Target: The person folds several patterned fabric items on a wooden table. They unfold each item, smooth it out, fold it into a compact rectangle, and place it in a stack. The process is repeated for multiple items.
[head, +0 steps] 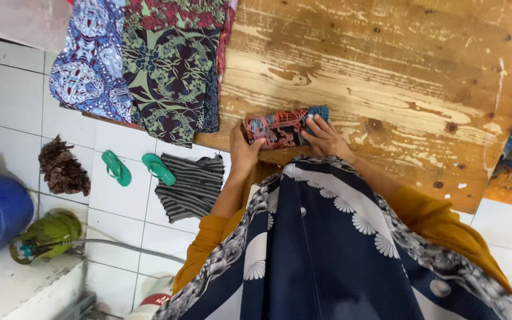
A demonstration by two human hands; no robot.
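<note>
Folded patterned cloth (282, 127), red and dark, lying at the near edge of a worn wooden table (386, 77); left hand (243, 149) and right hand (325, 137) press flat on its two ends, fingers together. Patterned fabrics (149, 65) hang just beside; green sandals (137, 168) on the tiled floor

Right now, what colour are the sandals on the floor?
The sandals are green, seen in the head view.

The hanging patterned cloths (149, 65) run past the top edge.
</note>
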